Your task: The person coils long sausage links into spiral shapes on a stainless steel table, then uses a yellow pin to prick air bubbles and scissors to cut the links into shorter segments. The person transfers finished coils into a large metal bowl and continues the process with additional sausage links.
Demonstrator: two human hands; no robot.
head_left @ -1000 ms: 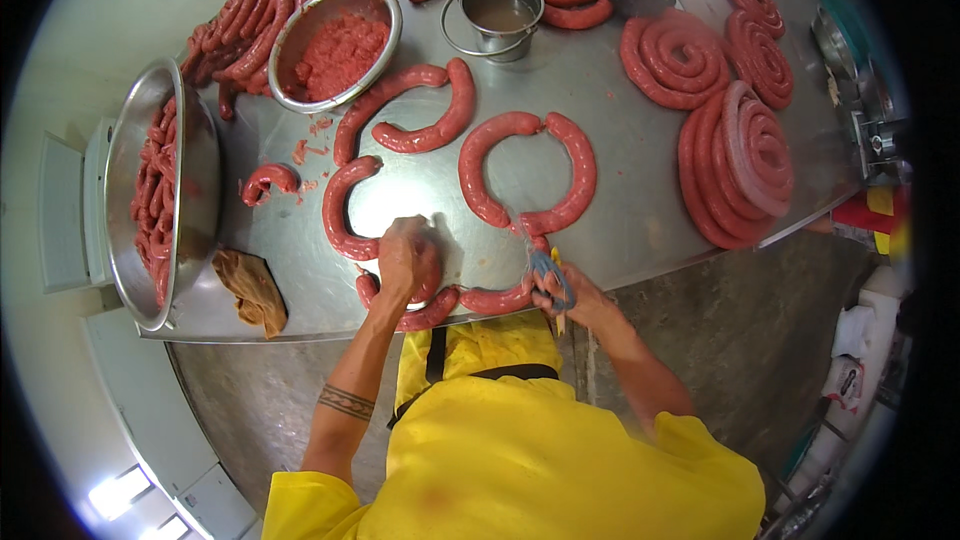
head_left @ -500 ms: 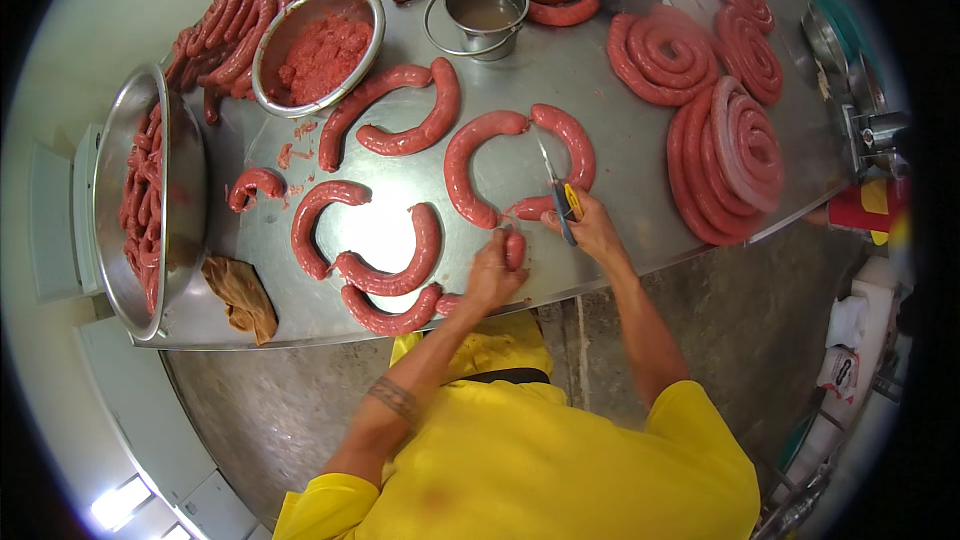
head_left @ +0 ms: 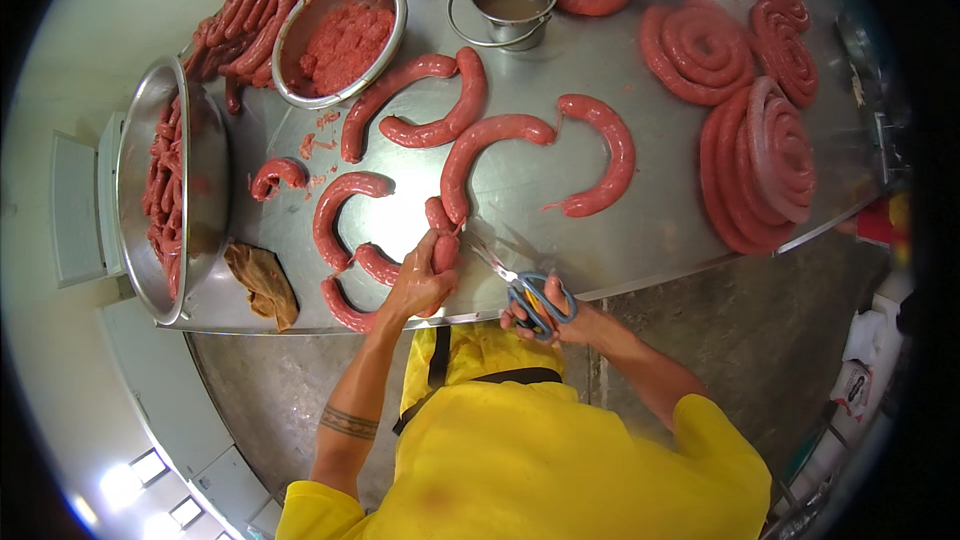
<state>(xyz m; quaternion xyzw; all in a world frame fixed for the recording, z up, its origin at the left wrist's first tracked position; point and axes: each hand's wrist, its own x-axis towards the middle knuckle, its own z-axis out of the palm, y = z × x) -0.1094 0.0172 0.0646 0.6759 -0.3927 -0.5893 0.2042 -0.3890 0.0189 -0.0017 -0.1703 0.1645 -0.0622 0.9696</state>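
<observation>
My left hand (head_left: 424, 283) is closed around a sausage (head_left: 446, 252) near the table's front edge. A thin twisted casing end shows above its fingers, next to the lower tip of a curved sausage (head_left: 462, 162). My right hand (head_left: 560, 318) grips scissors (head_left: 522, 290) with blue-grey and yellow handles. Their blades are parted and point up and left, a short way from the held sausage. Beyond the scissors lies another curved sausage (head_left: 612, 162), its lower end trailing a bit of casing. More sausages lie left of my left hand, partly hidden behind it.
At the left stand a large steel bowl of sausage pieces (head_left: 213, 210) and a bowl of red ground meat (head_left: 397, 55). A small bucket of cloudy liquid (head_left: 545, 32) is farther back. Sausage coils (head_left: 698, 50) sit at the right. A brown cloth (head_left: 262, 285) rests front left.
My left hand has moved left with the sausage in it. My right hand has drawn the scissors down and left, and their blades now stand apart. The view has shifted slightly.
</observation>
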